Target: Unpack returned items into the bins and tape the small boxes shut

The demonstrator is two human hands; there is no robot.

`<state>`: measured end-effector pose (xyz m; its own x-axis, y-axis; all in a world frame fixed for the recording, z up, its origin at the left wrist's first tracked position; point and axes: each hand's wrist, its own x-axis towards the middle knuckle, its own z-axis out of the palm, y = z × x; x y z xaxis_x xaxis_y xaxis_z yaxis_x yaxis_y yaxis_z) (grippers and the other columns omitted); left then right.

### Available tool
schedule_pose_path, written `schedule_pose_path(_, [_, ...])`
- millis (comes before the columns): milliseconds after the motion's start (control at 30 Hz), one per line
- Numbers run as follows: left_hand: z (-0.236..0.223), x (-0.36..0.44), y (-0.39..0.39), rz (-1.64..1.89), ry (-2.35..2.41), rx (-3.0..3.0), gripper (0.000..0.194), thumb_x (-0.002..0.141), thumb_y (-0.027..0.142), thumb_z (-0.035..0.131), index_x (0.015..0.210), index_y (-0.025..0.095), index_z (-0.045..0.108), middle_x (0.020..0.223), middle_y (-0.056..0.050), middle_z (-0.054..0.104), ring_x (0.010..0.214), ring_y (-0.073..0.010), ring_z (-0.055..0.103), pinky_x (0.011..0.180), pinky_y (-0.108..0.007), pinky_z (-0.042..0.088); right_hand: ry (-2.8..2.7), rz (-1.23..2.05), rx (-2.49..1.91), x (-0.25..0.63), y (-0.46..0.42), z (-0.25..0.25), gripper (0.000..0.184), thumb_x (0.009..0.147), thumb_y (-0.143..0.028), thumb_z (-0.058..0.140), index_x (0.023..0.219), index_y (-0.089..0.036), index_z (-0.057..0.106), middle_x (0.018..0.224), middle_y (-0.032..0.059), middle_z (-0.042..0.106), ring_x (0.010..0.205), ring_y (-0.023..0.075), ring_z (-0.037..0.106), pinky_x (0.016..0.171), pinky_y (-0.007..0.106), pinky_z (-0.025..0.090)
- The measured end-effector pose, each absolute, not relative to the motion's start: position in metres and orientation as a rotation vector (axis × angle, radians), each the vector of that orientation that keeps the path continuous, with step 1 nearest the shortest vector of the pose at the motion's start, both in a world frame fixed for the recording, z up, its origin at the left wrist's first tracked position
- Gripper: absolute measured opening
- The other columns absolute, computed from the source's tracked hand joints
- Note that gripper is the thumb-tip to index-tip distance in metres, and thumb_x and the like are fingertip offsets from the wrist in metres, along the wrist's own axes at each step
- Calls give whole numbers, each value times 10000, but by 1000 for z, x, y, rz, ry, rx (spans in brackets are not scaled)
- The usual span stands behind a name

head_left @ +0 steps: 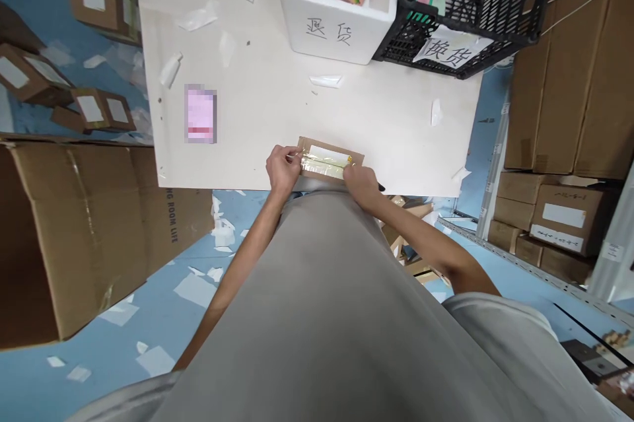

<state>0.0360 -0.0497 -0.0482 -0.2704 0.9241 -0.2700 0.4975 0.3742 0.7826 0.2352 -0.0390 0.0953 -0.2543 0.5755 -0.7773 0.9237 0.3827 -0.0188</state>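
Note:
A small brown cardboard box (331, 177) lies at the table's near edge, right in front of my body. Its upper face carries a white label and shiny clear tape. My left hand (284, 168) is closed at the box's left end, thumb and fingers pinching its edge. At the right end, my right hand (361, 184) is a fist resting against the box. A dark tip (381, 187) of a slim tool pokes out behind that fist; the rest of the tool is hidden in it.
On the white table (247, 111) stand a white foam box (341, 32) with small cartons and a black plastic crate (465, 6). A pixelated pink item (201, 114) and paper scraps lie leftward. A large open carton (109, 230) stands left; shelved boxes (564, 217) are right.

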Motion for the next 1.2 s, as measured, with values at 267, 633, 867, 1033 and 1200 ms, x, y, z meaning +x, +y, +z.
schedule_pose_path(267, [-47,46,-53,672,1834,1270,199,935,257,719,1061,265,873,1021,-65,748,829,-257,700,904,-437,582,1774,-560,1415,302,-73,104,487,1125,-11,399,1540,-111,632,1277,233,806,1240,286,805,898,326,565])
schedule_pose_path(633, [-40,2,-67,679,2154,1126,247,927,224,671,1062,213,878,1059,-72,789,931,-251,749,982,-383,595,2035,-536,1325,285,-40,82,518,1154,-54,336,1602,-145,580,1339,225,760,1233,306,729,863,359,461])
schedule_pose_path(867, [-37,5,-64,680,2137,1125,228,915,204,691,1044,217,878,1065,-73,796,912,-256,745,998,-395,585,2108,-603,1341,320,-33,47,485,1188,-129,363,1596,-212,611,1296,178,783,1161,299,736,827,345,430])
schedule_pose_path(1033, [-40,4,-64,725,2133,1105,227,914,243,708,1059,223,882,1069,-66,796,864,-237,731,972,-389,593,2249,-867,1434,342,-37,-2,398,1240,-315,378,1516,-219,648,1350,135,792,1194,273,705,854,309,459])
schedule_pose_path(1200, [-49,-6,-65,755,2122,1091,214,905,248,727,1053,215,877,1085,-69,804,869,-230,738,1000,-400,605,2280,-1106,1727,356,-65,-20,394,1226,-395,365,1404,-233,677,1315,108,816,1125,271,735,860,303,497])
